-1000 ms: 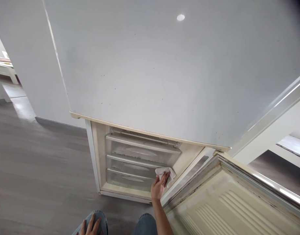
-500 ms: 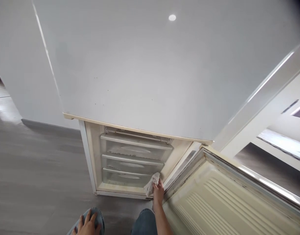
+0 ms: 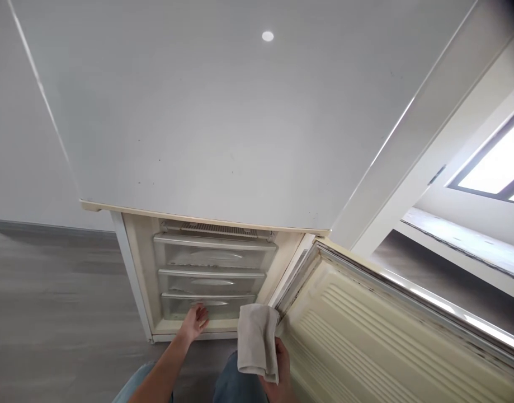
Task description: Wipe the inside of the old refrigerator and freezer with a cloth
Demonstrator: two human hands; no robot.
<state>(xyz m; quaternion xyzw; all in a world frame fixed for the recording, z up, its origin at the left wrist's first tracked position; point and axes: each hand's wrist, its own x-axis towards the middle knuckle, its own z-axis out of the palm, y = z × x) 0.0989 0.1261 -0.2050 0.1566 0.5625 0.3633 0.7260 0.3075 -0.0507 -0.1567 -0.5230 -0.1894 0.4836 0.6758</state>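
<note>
My left hand (image 3: 195, 321) is reaching in front of the lowest clear drawer (image 3: 177, 308) of the freezer compartment, close to the left part of its handle. Its fingers are loosely curled and apart, with nothing visible in them; whether they touch the drawer I cannot tell. In my right hand (image 3: 282, 361) is a folded off-white cloth (image 3: 257, 341), held up above my right knee, between the compartment and the open door. The cloth hides part of the compartment's lower right corner. Two more clear drawers, a middle one (image 3: 215, 282) and a top one (image 3: 215, 256), sit above, all pushed in.
The lower freezer door (image 3: 366, 324) stands wide open to the right, its ribbed inner side up and dark marks along the gasket. Above the compartment is the white upper door (image 3: 206, 112). Grey wood-look floor (image 3: 64, 296) lies left; a window (image 3: 491, 157) is at right.
My right hand has drawn the cloth back from the compartment's lower right corner, and the cloth now shows as folded. My left hand has left my knee for the lowest drawer.
</note>
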